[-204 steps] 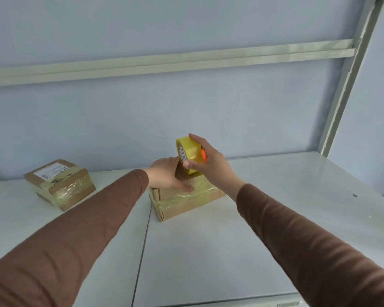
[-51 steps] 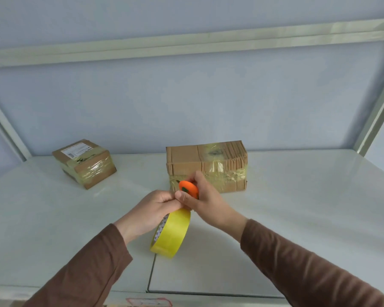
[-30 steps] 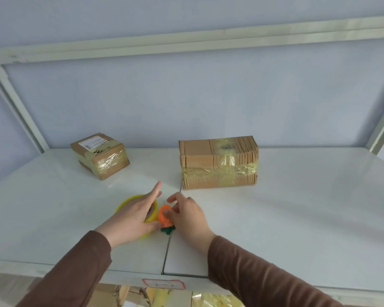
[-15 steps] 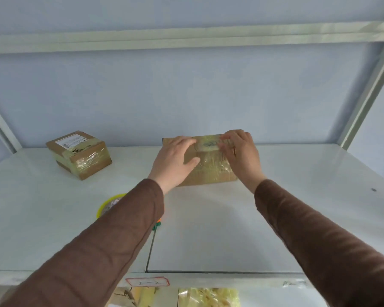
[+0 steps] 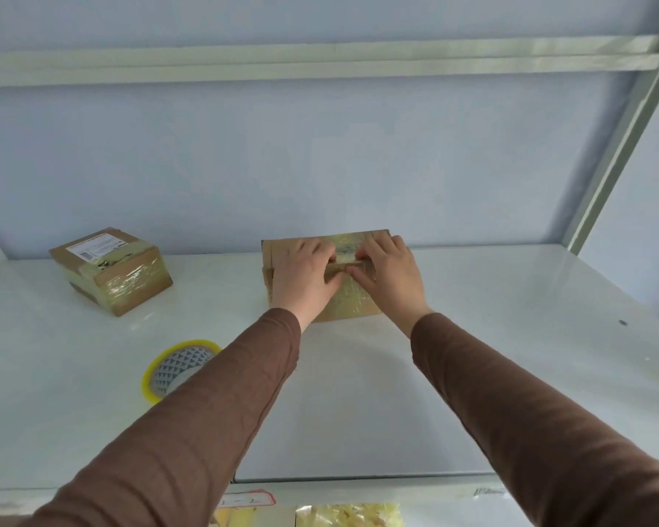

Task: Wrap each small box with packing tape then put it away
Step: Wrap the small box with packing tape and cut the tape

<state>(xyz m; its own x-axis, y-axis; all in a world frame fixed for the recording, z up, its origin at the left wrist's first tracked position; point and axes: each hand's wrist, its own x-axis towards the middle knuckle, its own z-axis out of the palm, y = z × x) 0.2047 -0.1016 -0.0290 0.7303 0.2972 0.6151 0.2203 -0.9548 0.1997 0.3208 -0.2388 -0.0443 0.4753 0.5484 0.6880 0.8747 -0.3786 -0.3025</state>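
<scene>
A small cardboard box (image 5: 354, 300), banded with clear packing tape, stands near the back wall in the middle of the white shelf (image 5: 510, 336). Both of my hands lie on its near face. My left hand (image 5: 301, 277) covers the left half and my right hand (image 5: 390, 277) the right half, with the thumbs meeting at the middle and the fingers reaching the top edge. They press on the taped surface. A yellow tape roll (image 5: 176, 365) lies flat on the shelf to the left, partly hidden by my left sleeve.
A second taped box (image 5: 111, 271) with a white label sits at the back left. A metal upright (image 5: 624, 127) rises at the right and a beam (image 5: 320, 62) crosses overhead. Below the shelf's front edge are a red-rimmed tag (image 5: 248, 500) and yellowish packets (image 5: 347, 517).
The tape roll and orange cutter were set down on the shelf. Both hands then moved to the box; over the last half second they slid closer together on its near face.
</scene>
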